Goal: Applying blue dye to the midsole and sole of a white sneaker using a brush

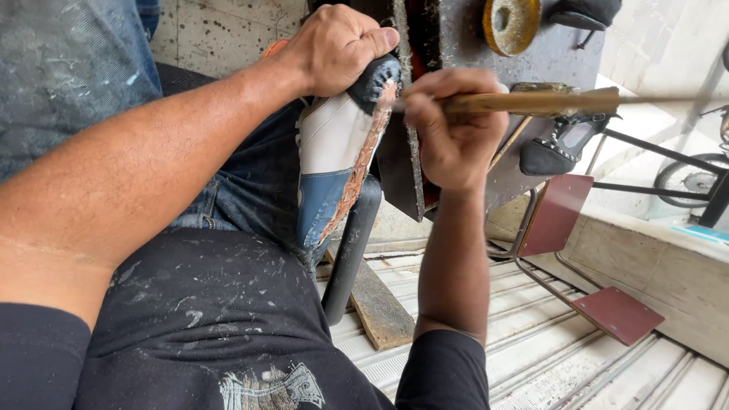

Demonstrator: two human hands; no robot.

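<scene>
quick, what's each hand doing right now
Left hand: closed, gripping the shoe.
Right hand: closed, holding the brush.

Shoe white/blue, blk toe; brush yellowish; plates maroon.

Daylight is falling on a pale ribbed metal floor lying below the hands. A wooden plank is resting on it, dark red folding plates are standing right, beside a concrete ledge.

Two shoes, one brush
</scene>
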